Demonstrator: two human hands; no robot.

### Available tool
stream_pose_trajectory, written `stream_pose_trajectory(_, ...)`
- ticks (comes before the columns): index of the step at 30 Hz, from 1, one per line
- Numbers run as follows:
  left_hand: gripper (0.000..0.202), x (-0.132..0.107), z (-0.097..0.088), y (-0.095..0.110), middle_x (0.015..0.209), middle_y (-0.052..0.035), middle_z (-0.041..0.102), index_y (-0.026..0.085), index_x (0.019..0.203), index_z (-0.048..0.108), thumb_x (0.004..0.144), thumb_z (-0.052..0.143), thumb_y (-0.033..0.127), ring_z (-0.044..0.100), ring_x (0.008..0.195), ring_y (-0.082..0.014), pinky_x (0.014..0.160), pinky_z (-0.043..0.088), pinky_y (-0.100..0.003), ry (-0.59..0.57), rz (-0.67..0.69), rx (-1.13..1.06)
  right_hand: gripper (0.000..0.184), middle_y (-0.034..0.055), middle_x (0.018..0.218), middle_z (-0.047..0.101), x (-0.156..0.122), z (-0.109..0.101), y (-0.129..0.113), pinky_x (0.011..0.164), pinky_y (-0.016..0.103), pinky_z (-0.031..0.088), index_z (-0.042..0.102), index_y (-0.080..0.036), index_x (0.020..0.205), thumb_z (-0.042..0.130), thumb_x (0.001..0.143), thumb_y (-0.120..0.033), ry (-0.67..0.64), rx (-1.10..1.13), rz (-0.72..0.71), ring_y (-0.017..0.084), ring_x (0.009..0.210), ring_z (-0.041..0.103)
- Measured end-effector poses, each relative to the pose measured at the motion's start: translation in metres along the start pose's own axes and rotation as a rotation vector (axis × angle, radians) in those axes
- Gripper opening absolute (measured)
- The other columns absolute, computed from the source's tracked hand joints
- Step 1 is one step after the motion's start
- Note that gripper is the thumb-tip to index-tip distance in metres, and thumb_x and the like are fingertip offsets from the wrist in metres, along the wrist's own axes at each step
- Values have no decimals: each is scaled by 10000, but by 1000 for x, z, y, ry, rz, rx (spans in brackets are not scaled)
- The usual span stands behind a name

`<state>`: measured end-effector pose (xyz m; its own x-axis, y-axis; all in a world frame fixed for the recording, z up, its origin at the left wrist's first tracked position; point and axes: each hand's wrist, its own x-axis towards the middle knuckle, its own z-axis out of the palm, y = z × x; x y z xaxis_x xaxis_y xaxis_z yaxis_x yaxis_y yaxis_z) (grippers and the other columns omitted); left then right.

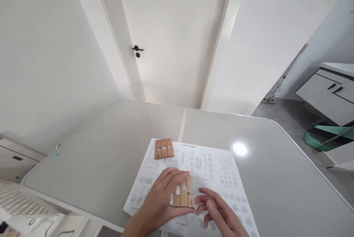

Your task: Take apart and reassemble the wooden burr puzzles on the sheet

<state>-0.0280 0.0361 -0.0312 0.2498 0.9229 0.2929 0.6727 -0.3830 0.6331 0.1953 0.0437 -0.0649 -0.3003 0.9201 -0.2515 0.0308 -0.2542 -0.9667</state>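
Note:
My left hand [159,196] is wrapped around a small set of flat, light wooden puzzle pieces [183,195], laid side by side with slots cut in them. Its thumb runs along the near edge and its fingers reach over the far edge. Just right of them is my right hand [218,211], fingers bent and apart; I cannot tell whether a fingertip touches the wood. Below both hands lies a white instruction sheet [204,174] printed with small diagrams. On its far left corner rest three darker slotted wooden pieces [164,148], numbered and placed edge to edge.
The sheet lies on a grey table [110,148] with a seam down its middle. Beyond stands a white door [174,38] with a black handle [137,48]. A white cabinet [318,87] and a green basin [313,142] are at the right.

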Motion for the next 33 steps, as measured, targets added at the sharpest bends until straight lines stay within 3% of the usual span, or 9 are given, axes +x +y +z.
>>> stream_pose_trajectory(6,857,9,13,22,1313,-80,668,378,1509,399,785,854,422,587,1211,-315,1048,500,-456,-83,85,-92,664,54,857,726,6,27,-15,649,313,571,713,-216,1145,660,785,-772,-91,123,108,258,795,692)
stream_pose_trajectory(10,922,10,16,18,1339,-110,638,360,1505,426,716,890,470,576,1222,-344,1022,519,-489,-152,1,-176,611,20,714,656,8,31,-11,538,277,498,716,-183,1033,669,797,-744,-119,206,136,200,629,615)
stream_pose_trajectory(13,926,9,16,12,1332,-125,638,331,1461,495,655,916,504,562,1239,-366,1039,498,-515,-206,-92,-236,585,26,753,673,10,28,-9,566,272,502,701,-187,1003,667,804,-736,-121,147,79,208,680,631)
stream_pose_trajectory(15,887,8,16,7,1312,-115,648,334,1430,520,655,914,510,594,1182,-346,1031,491,-498,-208,-199,-297,550,32,786,693,12,23,-8,583,269,507,686,-197,985,617,851,-726,-124,49,29,208,695,639)
stream_pose_trajectory(18,726,6,17,1,1276,-87,642,335,1382,510,763,825,545,639,918,-234,850,534,-385,-155,-364,-498,437,23,773,694,17,13,-1,601,269,509,670,-225,965,518,956,-634,-48,-216,-91,195,658,630)
stream_pose_trajectory(21,497,4,23,-5,1082,-68,650,267,1229,546,926,569,660,513,673,-134,647,451,-289,-76,-401,-765,288,44,914,727,25,4,14,698,295,547,661,-267,1088,474,1010,-471,103,-535,-257,225,788,689)
stream_pose_trajectory(24,607,2,31,-13,820,-3,569,225,1043,553,933,360,790,338,524,-80,523,314,-246,-79,-484,-1018,244,64,1022,715,34,-1,35,639,301,564,624,-289,1166,441,1010,-327,155,-803,-352,237,814,713)
stream_pose_trajectory(28,689,0,37,-19,673,78,393,247,983,519,799,428,905,170,445,-48,428,124,-205,-154,-730,-1290,344,89,1090,674,43,-2,56,533,289,561,576,-290,1227,421,952,-153,171,-1039,-456,268,914,698)
stream_pose_trajectory(33,613,-2,24,-13,782,60,421,293,1230,533,826,646,739,172,470,-41,433,88,-208,-148,-787,-1289,491,133,1219,627,41,-1,63,578,318,601,548,-286,1318,396,907,-64,217,-1059,-561,304,1073,644)
